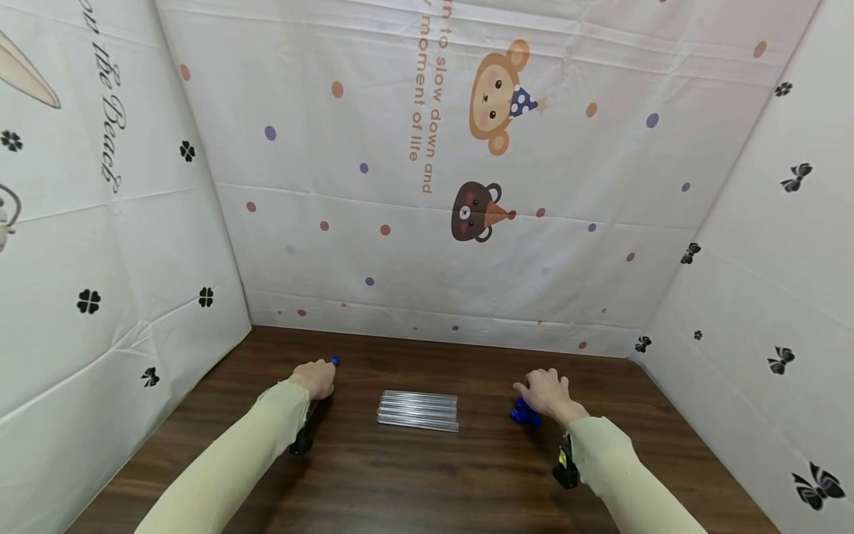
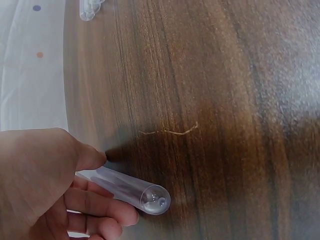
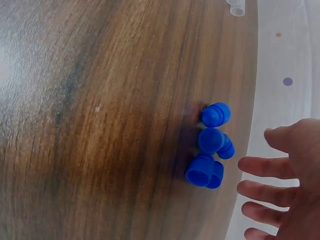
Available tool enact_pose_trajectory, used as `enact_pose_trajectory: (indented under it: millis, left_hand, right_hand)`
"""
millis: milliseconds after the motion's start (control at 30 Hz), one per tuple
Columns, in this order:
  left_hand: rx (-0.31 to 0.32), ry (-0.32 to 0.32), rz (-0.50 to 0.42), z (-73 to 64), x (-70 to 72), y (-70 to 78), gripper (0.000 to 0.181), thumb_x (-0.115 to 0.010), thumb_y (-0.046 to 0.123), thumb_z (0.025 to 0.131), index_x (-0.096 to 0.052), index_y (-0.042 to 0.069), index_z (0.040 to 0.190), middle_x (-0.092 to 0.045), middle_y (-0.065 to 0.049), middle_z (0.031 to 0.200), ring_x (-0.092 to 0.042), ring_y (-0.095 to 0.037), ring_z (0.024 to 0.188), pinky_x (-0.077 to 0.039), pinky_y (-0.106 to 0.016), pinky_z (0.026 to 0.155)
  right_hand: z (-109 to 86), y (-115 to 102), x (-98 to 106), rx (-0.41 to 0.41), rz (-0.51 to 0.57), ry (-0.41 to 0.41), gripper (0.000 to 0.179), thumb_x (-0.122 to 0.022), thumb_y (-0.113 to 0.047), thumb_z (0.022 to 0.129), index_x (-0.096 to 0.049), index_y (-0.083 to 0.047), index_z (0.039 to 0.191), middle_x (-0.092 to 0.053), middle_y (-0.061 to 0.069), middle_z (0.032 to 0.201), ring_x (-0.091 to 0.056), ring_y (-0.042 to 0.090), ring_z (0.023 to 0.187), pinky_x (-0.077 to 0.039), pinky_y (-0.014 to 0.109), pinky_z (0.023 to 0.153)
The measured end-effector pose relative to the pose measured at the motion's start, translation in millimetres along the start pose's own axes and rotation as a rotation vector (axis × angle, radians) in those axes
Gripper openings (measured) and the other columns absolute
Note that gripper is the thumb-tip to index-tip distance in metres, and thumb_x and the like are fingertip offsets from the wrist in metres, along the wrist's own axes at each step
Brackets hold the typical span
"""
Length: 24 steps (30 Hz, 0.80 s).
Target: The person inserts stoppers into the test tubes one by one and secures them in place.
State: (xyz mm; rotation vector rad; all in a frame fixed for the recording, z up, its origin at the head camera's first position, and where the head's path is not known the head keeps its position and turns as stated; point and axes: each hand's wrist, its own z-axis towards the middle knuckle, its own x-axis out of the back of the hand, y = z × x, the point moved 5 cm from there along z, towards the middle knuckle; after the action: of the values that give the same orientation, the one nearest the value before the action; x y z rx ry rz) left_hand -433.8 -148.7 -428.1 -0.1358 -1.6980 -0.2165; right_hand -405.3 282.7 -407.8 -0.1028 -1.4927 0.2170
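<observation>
On the left side of the table, my left hand [image 1: 315,379] grips a clear plastic test tube [image 2: 131,189] between thumb and fingers. The tube's rounded bottom points outward in the left wrist view. A blue cap [image 1: 335,360] shows just beyond the knuckles in the head view. My right hand [image 1: 547,393] hovers with fingers spread beside a small group of blue caps [image 3: 211,140], holding nothing. Several of these caps lie close together, some tipped with their hollow side showing. More clear test tubes [image 1: 417,411] lie side by side in a row between the hands.
The brown wood-grain table [image 1: 400,482] is bordered by white printed cloth walls at the back [image 1: 414,297], left and right. A pale thin scratch-like mark [image 2: 175,133] crosses the table near the left hand.
</observation>
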Motion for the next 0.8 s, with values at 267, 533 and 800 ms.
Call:
enact_pose_trajectory:
  millis: [267, 533, 800]
  left_hand:
    - [0.001, -0.004, 0.004, -0.6, 0.3, 0.2, 0.014, -0.054, 0.007, 0.092, -0.061, 0.003, 0.081, -0.063, -0.016, 0.091, -0.052, -0.024, 0.066, -0.044, -0.038, 0.059]
    - [0.002, -0.005, -0.013, -0.8, 0.6, -0.8, 0.016, -0.053, 0.007, 0.093, -0.060, 0.004, 0.079, -0.061, -0.014, 0.088, -0.051, -0.023, 0.063, -0.043, -0.037, 0.057]
    - [0.005, -0.002, -0.025, -1.1, 1.7, -2.2, 0.015, -0.051, 0.006, 0.094, -0.062, 0.001, 0.084, -0.061, -0.019, 0.097, -0.051, -0.025, 0.066, -0.043, -0.038, 0.058]
  right_hand:
    - [-0.6, 5.1, -6.2, -0.044, -0.050, 0.024, 0.038, -0.060, -0.036, 0.093, -0.058, -0.010, 0.066, -0.063, 0.008, 0.081, -0.050, 0.038, 0.098, -0.035, 0.054, 0.082]
    - [0.2, 9.5, -14.1, -0.064, -0.058, 0.025, 0.047, -0.061, -0.043, 0.092, -0.052, -0.011, 0.058, -0.057, 0.005, 0.071, -0.049, 0.038, 0.097, -0.033, 0.055, 0.083]
    - [3.8, 8.6, -14.8, -0.074, -0.048, 0.030, 0.046, -0.059, -0.043, 0.093, -0.055, -0.011, 0.061, -0.062, 0.009, 0.079, -0.048, 0.038, 0.096, -0.033, 0.054, 0.083]
